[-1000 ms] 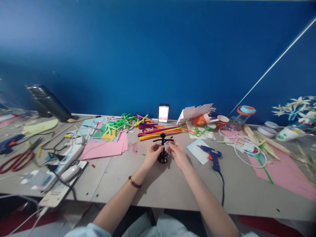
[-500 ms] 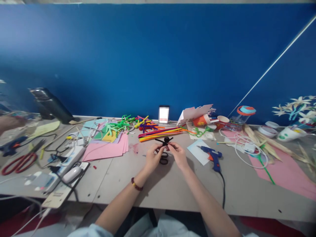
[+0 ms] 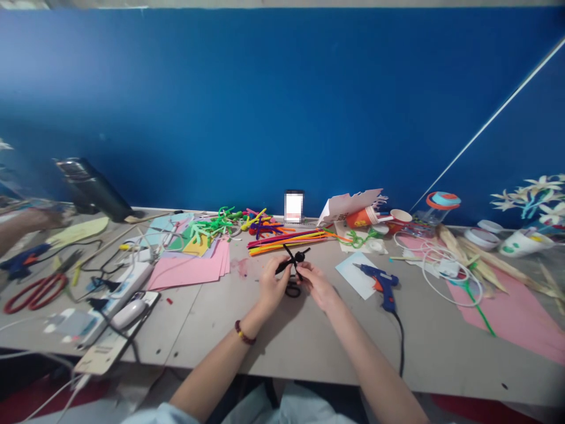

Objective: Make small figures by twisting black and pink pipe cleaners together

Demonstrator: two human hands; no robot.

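Blue partition (image 3: 265, 106) rose behind your worktop (image 3: 212, 335), whose far edge carried a crowded row of craft supplies. Both your forearms reached in from the near edge and converged toward the middle, elbows wide and wrists raised a little over the surface. Your left hand (image 3: 272, 284), with a beaded bracelet (image 3: 244, 333) at the wrist, was turned inward with thumb and fingers brought together; your right hand (image 3: 316, 284) faced it, its fingers bent in and pointing left.

Your curled fingers covered the lower part of the black figure (image 3: 300, 257), so its full shape could not be made out. Black loops (image 3: 292, 290), perhaps scissor handles, showed below your hands, the rest covered. Another person's hand (image 3: 44, 218) at the left was blurred and its arm cut off by the view, and the screen of the phone (image 3: 293, 207) at the far edge was blanked out.

Each grip was pinched on the figure, left hand on its left side, right hand low on its right. Its round knob and thin arms stuck up above your fingertips, between you and the bundled stems (image 3: 286, 240) toward the far edge.
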